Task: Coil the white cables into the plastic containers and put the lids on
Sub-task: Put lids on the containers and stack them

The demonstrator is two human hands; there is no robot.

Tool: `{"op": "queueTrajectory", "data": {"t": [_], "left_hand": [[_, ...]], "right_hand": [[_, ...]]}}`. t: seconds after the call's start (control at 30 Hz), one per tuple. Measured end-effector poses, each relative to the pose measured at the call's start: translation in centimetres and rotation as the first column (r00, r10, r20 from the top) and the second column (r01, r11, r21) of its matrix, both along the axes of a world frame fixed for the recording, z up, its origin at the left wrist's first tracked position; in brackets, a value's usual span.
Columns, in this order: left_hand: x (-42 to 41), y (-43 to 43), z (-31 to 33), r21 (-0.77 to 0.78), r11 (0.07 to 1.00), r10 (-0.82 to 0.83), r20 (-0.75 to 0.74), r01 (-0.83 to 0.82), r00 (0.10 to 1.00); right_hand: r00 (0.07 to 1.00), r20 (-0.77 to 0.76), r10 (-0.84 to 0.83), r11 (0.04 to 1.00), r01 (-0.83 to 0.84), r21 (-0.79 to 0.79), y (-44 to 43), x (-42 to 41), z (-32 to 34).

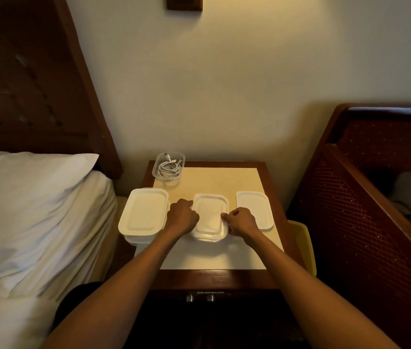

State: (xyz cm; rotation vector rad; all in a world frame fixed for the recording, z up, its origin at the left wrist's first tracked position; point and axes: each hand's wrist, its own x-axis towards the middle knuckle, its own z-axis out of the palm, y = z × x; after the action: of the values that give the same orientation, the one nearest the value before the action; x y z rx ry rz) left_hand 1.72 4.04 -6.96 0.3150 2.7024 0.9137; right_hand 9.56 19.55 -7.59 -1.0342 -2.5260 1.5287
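Left grip (183, 215), right grip (241, 220) pinch middle lid (210, 214) side edges.

Cream wall (224, 84), wooden nightstand (270, 177) between 2 dark headboards, white pillow (28, 187) at left

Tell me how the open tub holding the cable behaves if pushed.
Likely slides easily: the tub looks thin and light. It sits at a back corner of the table, so it could fall off. Lidless, its coiled cable might spring out.
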Motion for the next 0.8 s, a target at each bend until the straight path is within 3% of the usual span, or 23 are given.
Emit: {"op": "queueTrajectory", "data": {"t": [0.17,0.3,0.4,0.6,0.8], "left_hand": [[0.5,-0.6,-1.0,0.072,0.997,0.000,-0.008,0.001,1.000],[2.4,0.1,-1.8,-0.069,0.996,-0.065,-0.161,0.055,0.985],[2.6,0.4,-2.1,-0.071,0.997,-0.051,-0.200,0.037,0.979],[1.5,0.4,-1.7,-0.012,1.000,0.008,-0.135,-0.010,0.991],[-0.3,2.8,0.2,0.070,0.993,0.098,-0.100,-0.091,0.990]], "right_hand": [[1.000,-0.010,-0.003,1.000,0.003,0.011,-0.6,0.2,-0.4],[0.999,-0.038,-0.026,0.995,0.029,0.096,-1.5,0.3,-0.7],[0.998,-0.045,-0.042,0.993,0.047,0.104,-2.1,0.4,-1.0],[0.999,-0.032,-0.036,0.990,0.040,0.134,-1.2,0.1,-0.8],[0.986,-0.105,-0.133,0.967,0.152,0.204,-1.3,-2.1,-0.3]]}}
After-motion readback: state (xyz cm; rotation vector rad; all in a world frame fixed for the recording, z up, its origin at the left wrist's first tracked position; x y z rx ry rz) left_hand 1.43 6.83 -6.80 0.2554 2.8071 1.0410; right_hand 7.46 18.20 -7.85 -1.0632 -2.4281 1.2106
